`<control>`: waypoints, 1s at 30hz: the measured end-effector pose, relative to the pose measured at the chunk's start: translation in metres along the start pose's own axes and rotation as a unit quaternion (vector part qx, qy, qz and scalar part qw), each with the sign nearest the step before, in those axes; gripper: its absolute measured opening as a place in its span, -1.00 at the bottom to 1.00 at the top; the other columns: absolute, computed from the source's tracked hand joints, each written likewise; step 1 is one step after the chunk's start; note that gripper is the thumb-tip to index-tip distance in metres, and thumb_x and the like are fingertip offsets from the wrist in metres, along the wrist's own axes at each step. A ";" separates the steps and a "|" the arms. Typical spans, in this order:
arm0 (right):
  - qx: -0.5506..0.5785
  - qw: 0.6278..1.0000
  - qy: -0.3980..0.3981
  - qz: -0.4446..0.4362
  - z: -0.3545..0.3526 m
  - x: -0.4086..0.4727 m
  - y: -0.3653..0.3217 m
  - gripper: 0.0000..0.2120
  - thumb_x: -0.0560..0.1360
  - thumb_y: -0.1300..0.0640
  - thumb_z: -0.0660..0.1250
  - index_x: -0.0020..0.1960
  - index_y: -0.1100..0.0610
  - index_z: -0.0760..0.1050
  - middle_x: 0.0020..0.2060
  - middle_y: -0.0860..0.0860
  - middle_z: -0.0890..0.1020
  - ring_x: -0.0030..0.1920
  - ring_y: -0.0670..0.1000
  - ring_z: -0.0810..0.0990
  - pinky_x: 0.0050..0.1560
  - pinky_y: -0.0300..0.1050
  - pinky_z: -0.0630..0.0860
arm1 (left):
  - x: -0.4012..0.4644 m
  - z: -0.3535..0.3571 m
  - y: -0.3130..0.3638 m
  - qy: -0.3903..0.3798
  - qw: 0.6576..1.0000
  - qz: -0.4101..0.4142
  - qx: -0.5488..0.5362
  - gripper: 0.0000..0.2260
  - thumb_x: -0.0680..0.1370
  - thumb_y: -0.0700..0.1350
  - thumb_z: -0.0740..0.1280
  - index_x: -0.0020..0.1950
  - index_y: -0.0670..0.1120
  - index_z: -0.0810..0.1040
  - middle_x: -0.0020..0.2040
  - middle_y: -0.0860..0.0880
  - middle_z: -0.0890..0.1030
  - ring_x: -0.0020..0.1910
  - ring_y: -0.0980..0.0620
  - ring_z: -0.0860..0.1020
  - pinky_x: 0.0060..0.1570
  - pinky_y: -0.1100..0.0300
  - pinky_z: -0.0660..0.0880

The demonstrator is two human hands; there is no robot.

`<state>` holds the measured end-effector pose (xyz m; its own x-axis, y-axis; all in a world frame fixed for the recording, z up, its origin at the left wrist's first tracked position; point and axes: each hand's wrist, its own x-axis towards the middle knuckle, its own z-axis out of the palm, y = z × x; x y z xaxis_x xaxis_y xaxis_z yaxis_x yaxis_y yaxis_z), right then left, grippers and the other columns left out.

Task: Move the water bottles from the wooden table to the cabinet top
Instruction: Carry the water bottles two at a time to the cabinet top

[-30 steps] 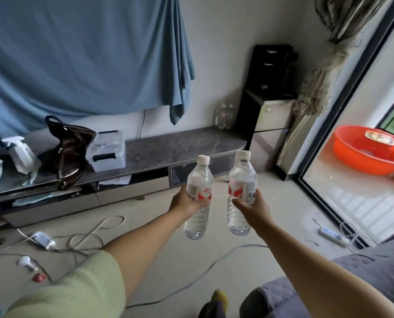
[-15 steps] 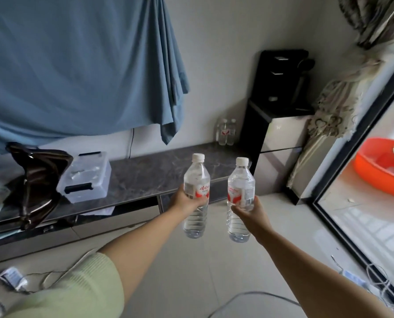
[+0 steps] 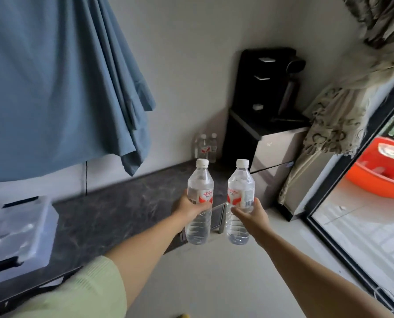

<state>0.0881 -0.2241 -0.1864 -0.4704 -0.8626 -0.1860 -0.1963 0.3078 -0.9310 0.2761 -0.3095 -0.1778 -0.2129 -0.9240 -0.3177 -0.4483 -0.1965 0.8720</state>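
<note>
Daylight from right; dim room, edges warped, slight blur.

Blue curtain (image 3: 53, 88), clear plastic box (image 3: 17, 237), black dispenser (image 3: 269, 86), orange basin (image 3: 379, 175)

Corner of a room with pale walls and daylight at the right.
A blue cloth (image 3: 53, 88) hangs on the wall (image 3: 191, 65); a black dispenser (image 3: 269, 88) stands in the corner beside a patterned curtain (image 3: 338, 125), a sliding glass door (image 3: 363, 214) and a pale tiled floor (image 3: 214, 283).

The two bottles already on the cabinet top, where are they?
In the head view the two bottles stand together at the cabinet top's far right end, against the wall, just left of the black dispenser.
</note>
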 end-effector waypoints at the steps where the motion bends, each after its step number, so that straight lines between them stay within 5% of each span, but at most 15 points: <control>1: -0.004 1.000 0.003 0.000 0.003 0.021 -0.007 -0.60 0.39 0.06 0.52 0.10 0.04 0.39 -0.09 -0.04 0.63 -0.16 -0.12 0.62 -0.28 -0.26 0.50 | 0.022 -0.002 0.008 -0.004 1.000 -0.001 -0.001 -0.50 0.25 0.12 0.56 0.11 0.05 0.49 0.01 0.05 0.63 -0.03 0.04 0.60 0.02 0.09 0.54; 11: -0.024 0.998 0.009 0.049 0.021 0.181 -0.028 -0.56 0.40 0.04 0.51 0.17 0.09 0.39 -0.02 0.01 0.63 -0.03 0.04 0.63 0.00 -0.05 0.57 | 0.180 -0.007 0.042 -0.004 0.999 -0.030 0.028 -0.46 0.28 0.10 0.55 0.17 0.01 0.46 0.03 0.02 0.62 -0.02 0.02 0.59 0.03 0.08 0.54; 20: -0.051 0.996 -0.055 0.055 0.036 0.367 -0.038 -0.59 0.38 0.01 0.52 0.11 0.00 0.38 -0.13 -0.14 0.61 -0.17 -0.19 0.60 -0.28 -0.32 0.45 | 0.330 0.021 0.076 0.023 0.997 -0.074 -0.016 -0.42 0.28 0.03 0.56 0.22 -0.01 0.43 0.07 0.01 0.62 0.03 0.02 0.59 0.11 0.01 0.54; 24: -0.057 0.994 -0.062 0.074 0.048 0.419 -0.031 -0.56 0.35 -0.01 0.54 0.07 -0.04 0.36 -0.17 -0.21 0.56 -0.18 -0.20 0.56 -0.14 -0.20 0.47 | 0.366 0.026 0.074 0.033 0.995 -0.095 -0.021 -0.46 0.30 0.01 0.56 0.21 0.01 0.44 0.06 0.04 0.62 -0.04 0.10 0.57 -0.12 0.22 0.51; 30: -0.032 0.988 -0.071 0.132 0.087 0.480 0.001 -0.44 0.36 0.07 0.53 0.28 0.07 0.38 0.04 0.00 0.62 0.04 0.05 0.62 0.13 0.04 0.56 | 0.437 0.025 0.042 0.017 0.989 -0.147 0.005 -0.38 0.28 0.04 0.57 0.27 0.02 0.41 0.11 0.02 0.61 0.08 -0.01 0.58 0.14 -0.04 0.53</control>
<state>-0.0629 -0.6727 -0.3044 -0.3880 -0.7950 -0.4663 -0.1389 0.5506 -0.8231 0.1424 -0.7132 -0.2889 -0.0437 -0.8381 -0.5437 -0.4944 -0.4548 0.7408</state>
